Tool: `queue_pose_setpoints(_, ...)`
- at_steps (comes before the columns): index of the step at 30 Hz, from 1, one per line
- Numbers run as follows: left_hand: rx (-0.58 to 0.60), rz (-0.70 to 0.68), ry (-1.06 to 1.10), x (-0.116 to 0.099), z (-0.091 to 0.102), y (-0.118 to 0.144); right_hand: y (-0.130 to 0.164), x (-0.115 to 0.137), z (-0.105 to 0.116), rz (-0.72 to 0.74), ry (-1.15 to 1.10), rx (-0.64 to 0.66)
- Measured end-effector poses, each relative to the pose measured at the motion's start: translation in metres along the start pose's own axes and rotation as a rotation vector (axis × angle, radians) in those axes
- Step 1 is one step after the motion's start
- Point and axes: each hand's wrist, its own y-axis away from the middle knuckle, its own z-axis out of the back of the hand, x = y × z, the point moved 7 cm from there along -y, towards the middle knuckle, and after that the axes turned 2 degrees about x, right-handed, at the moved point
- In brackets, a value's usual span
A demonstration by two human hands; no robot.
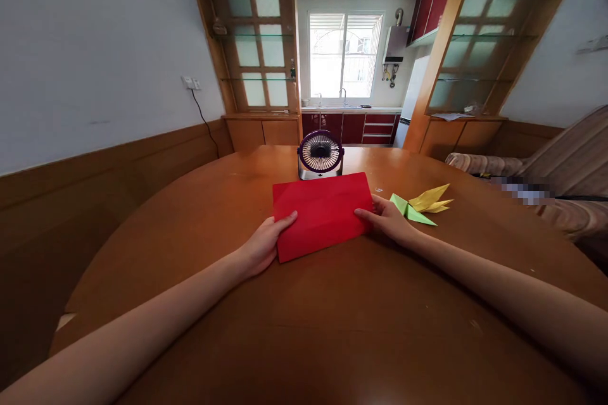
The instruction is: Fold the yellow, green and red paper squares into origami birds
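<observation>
A flat sheet of red paper [323,215] is held up above the wooden table, its face tilted toward me. My left hand [266,242] pinches its left edge, thumb on the front and fingers behind. At the right edge, my right hand [387,218] grips the same sheet, also with the thumb in front. Just beyond my right hand lie a green folded paper piece [418,215] and a yellow folded paper piece [430,199], close together on the table. The fingers behind the sheet are mostly hidden.
A small dark purple desk fan [320,152] stands on the wooden table [313,335], directly behind the paper. A striped sofa [565,158] is at the right. A black cord [204,117] hangs from a wall socket on the left.
</observation>
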Motion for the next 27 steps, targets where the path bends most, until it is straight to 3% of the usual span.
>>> queue_pose_setpoints(6, -0.070, -0.192, -0.232, -0.009, 0.014, -0.009, -0.003, -0.005, 0.006, 0.019, 0.089, -0.039)
queue_pose_setpoints(13, -0.219, -0.425, -0.771, -0.023, 0.039, -0.020, -0.006, -0.014, 0.010, -0.006, 0.289, -0.011)
queue_pose_setpoints(17, -0.102, -0.382, -0.973, -0.015, 0.032, -0.021, -0.006, -0.015, 0.009, -0.021, 0.374, 0.025)
queue_pose_setpoints(20, -0.022, -0.312, -1.091, -0.009, 0.022, -0.018, -0.002, -0.007, 0.007, 0.023, 0.556, -0.015)
queue_pose_setpoints(23, -0.013, -0.303, -1.210, -0.012, 0.015, -0.013, 0.002, 0.002, 0.003, 0.115, 0.748, -0.042)
queue_pose_setpoints(27, -0.013, -0.338, -1.313, -0.016, 0.008, -0.009, 0.006, 0.004, -0.005, 0.212, 0.884, 0.015)
